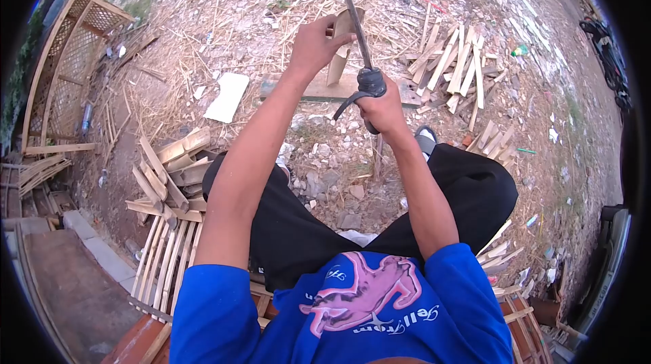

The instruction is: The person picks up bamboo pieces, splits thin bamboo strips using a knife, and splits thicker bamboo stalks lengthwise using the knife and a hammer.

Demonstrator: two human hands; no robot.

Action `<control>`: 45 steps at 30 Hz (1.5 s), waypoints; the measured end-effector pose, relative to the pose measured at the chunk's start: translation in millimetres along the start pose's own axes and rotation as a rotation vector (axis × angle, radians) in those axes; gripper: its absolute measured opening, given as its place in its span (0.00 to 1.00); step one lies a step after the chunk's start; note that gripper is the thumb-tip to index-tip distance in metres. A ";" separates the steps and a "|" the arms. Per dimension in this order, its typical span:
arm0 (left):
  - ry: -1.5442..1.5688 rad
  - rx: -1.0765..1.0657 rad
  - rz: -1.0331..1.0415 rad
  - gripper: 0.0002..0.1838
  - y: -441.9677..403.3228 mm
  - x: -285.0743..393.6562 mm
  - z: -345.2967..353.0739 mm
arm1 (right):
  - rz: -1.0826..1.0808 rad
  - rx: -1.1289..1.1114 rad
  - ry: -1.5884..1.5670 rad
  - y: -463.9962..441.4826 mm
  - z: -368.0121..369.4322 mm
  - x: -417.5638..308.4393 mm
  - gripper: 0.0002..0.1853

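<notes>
My right hand (pixel 385 107) is wrapped round the dark taped handle of a long-bladed knife (pixel 352 14), whose blade points away from me. A loose strap hangs from the handle. My left hand (pixel 317 45) grips a split piece of bamboo (pixel 338 65) that stands upright, its lower end at a wooden plank (pixel 319 88) on the ground. The blade crosses beside the upper end of the bamboo; whether it touches cannot be made out.
Split bamboo strips (pixel 464 65) lie piled at the right. Curved bamboo pieces (pixel 180 167) are heaped by my left knee. A white slab (pixel 227 97) rests left of the plank. A lattice frame (pixel 64 72) stands at far left. Rubble and splinters cover the ground.
</notes>
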State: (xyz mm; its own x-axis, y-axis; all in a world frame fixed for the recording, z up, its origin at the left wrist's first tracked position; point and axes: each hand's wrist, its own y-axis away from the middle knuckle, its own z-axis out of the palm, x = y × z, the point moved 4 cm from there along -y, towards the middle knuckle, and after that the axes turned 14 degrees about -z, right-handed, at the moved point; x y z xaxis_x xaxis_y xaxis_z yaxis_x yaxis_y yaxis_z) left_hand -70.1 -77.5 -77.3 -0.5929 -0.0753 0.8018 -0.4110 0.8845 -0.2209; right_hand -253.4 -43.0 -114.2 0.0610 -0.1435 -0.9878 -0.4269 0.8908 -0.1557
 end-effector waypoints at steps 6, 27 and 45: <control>-0.084 0.002 -0.115 0.21 -5.8 -12.1 5.1 | -0.073 -0.014 0.039 4.4 1.1 7.3 0.18; -0.250 -0.309 -0.135 0.39 9.3 -37.0 15.7 | -0.003 0.116 0.035 9.3 -5.3 43.9 0.17; 0.057 -0.099 -0.023 0.20 -4.1 68.4 -31.4 | -0.342 0.069 0.079 3.6 -4.6 -59.4 0.15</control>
State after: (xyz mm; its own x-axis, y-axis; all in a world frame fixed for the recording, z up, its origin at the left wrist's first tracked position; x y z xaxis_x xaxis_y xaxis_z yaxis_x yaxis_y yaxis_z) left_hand -87.2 -71.8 -4.2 -0.5428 -0.0721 0.8368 -0.3518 0.9242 -0.1486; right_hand -262.7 -33.3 -56.1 0.1187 -0.4687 -0.8753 -0.3320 0.8121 -0.4799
